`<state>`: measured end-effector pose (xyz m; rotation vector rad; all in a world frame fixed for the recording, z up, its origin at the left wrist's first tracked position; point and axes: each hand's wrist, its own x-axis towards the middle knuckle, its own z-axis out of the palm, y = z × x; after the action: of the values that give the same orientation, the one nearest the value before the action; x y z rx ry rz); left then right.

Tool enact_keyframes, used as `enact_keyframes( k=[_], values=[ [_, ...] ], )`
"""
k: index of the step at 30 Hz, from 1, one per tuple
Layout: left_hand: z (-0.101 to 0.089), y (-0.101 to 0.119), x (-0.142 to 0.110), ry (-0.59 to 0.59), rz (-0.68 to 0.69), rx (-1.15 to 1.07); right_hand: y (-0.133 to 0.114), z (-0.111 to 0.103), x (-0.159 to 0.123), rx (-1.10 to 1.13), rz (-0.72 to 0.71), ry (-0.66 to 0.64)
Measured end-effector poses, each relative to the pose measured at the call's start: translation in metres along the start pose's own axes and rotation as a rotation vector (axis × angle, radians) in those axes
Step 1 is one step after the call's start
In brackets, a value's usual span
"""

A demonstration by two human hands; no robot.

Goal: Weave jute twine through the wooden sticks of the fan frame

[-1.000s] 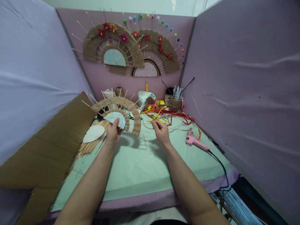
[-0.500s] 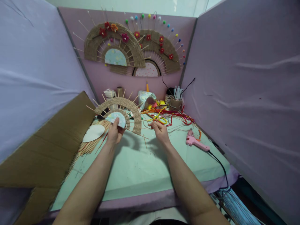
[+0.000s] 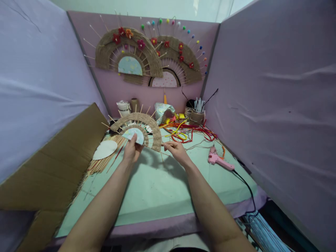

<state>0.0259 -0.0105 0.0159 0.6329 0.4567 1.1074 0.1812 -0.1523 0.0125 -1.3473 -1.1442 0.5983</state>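
Observation:
A small half-round fan (image 3: 154, 131), woven of tan cord over thin sticks, is held above the table. My left hand (image 3: 132, 149) is closed on its lower middle, with the thumb over the pale blue patterned half-circle (image 3: 128, 133). The sticks fan out past the woven outer band. At the band's right end my right hand (image 3: 176, 151) is closed in a pinch round a thin stick (image 3: 163, 144) that points at the band. Whether this stick belongs to the fan is hard to tell. Another thin stick (image 3: 162, 158) shows just below the fan.
Behind the hands lie red and yellow fuzzy stems (image 3: 189, 129). A pink glue gun (image 3: 220, 161) with a black cord rests at right. Several loose sticks (image 3: 98, 167) and a white oval (image 3: 105, 149) lie left, beside cardboard (image 3: 63, 157). Decorated fans (image 3: 105, 52) hang on the back panel.
The fan and my left hand have shifted slightly right and down. My right hand has moved left and down, and its fingers are now at the fan's right end.

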Motion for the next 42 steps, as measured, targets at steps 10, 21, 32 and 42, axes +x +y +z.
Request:
enact_keyframes(
  k=[10,21,32,42],
  values=[
    [0.005,0.008,-0.018,-0.381,-0.386,0.208,0.004,-0.002,0.002,0.043,0.017,0.016],
    [0.008,0.016,-0.013,-0.215,-0.128,0.218,0.008,0.0,0.003,-0.131,-0.07,0.253],
    [0.008,0.011,-0.011,-0.207,-0.03,0.195,0.006,0.007,-0.001,-0.108,-0.122,0.06],
    [0.01,0.014,-0.012,-0.199,-0.094,0.091,0.003,0.012,-0.004,-0.141,-0.081,-0.139]
  ],
)
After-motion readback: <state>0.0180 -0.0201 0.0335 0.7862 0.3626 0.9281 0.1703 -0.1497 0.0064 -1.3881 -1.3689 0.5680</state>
